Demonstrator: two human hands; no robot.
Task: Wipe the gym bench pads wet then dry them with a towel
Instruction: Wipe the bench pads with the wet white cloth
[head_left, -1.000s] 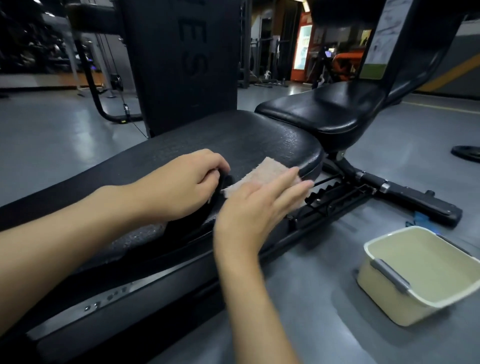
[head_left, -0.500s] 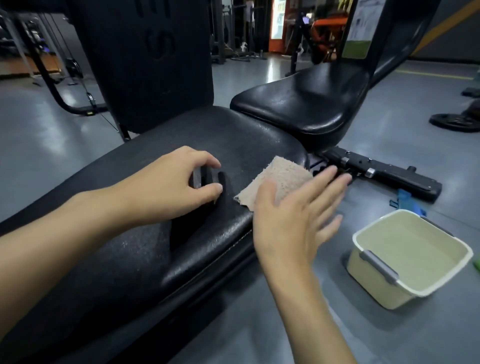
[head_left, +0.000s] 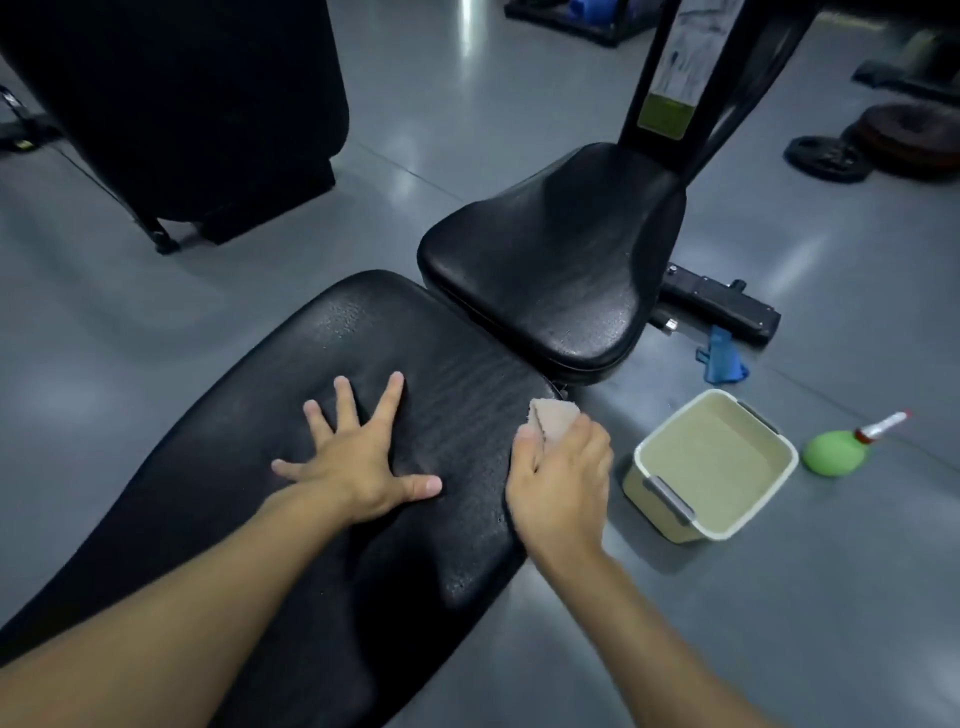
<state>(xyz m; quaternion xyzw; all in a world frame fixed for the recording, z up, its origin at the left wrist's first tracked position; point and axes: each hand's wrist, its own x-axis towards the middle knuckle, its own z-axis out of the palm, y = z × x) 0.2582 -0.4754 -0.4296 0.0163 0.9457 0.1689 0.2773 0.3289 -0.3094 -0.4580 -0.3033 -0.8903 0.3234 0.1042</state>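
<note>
While the left hand (head_left: 358, 470) lies flat on the long pad (head_left: 415, 364) with fingers spread wide, the right hand (head_left: 558, 488) curls its fingers round a cloth (head_left: 555, 420) at the pad's right edge. Beyond its knuckles stands a tub (head_left: 662, 491).

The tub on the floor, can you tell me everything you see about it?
The tub is a cream, squarish plastic basin with rounded corners and a grey handle on each of two opposite sides. It stands upright and open on the grey floor, right of the bench, between the right hand and a green spray bottle, touching neither. Whether it holds water cannot be told.
</note>
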